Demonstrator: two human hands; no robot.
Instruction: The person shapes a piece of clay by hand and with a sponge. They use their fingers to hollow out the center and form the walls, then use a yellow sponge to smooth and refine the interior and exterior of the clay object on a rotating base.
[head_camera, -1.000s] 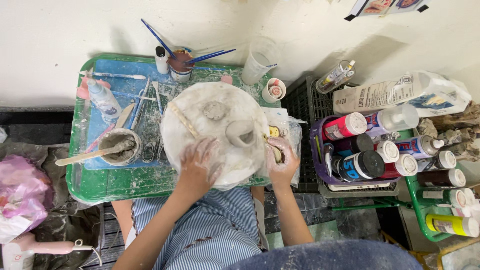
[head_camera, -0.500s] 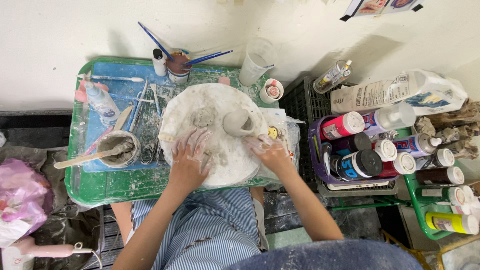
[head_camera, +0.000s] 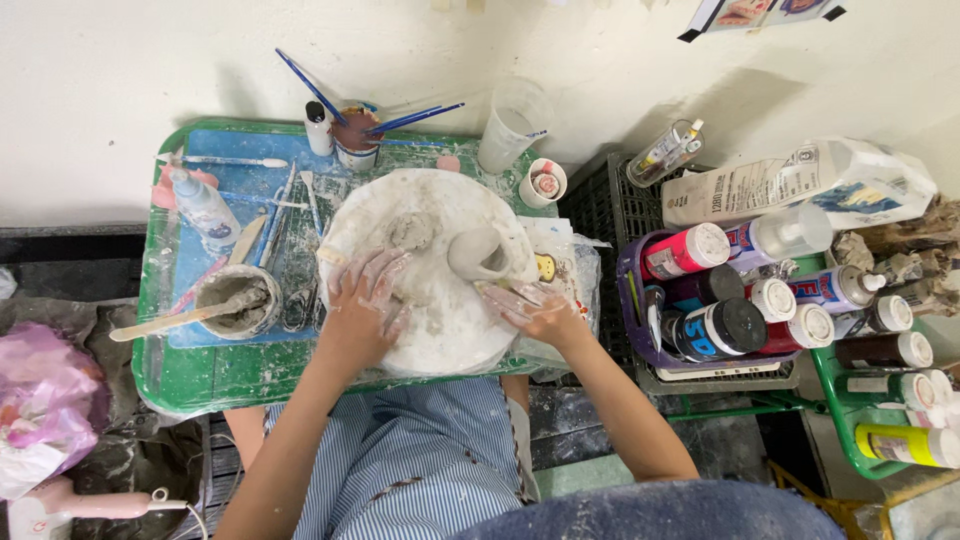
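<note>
A round white turntable board (head_camera: 450, 330) smeared with clay lies on a green tray table (head_camera: 200, 375). On it stand a small grey clay cup (head_camera: 475, 252) and a lump of clay (head_camera: 408, 232). My left hand (head_camera: 365, 305) rests flat on the board's left part, fingers spread and coated in clay. At the board's right edge my right hand (head_camera: 535, 305) lies with fingers stretched toward the cup, just below it. Neither hand holds anything.
A bowl of clay slip with a wooden stick (head_camera: 235, 300) sits left of the board, beside modelling tools, a squeeze bottle (head_camera: 200, 200) and a brush cup (head_camera: 355, 140). Paint bottles fill a purple basket (head_camera: 720, 300) and a green crate at right. A pink bag (head_camera: 45, 400) lies far left.
The board has turned, carrying the clay cup toward the right. My right hand slid from the board's lower edge up toward the cup; my left hand shifted slightly up and left.
</note>
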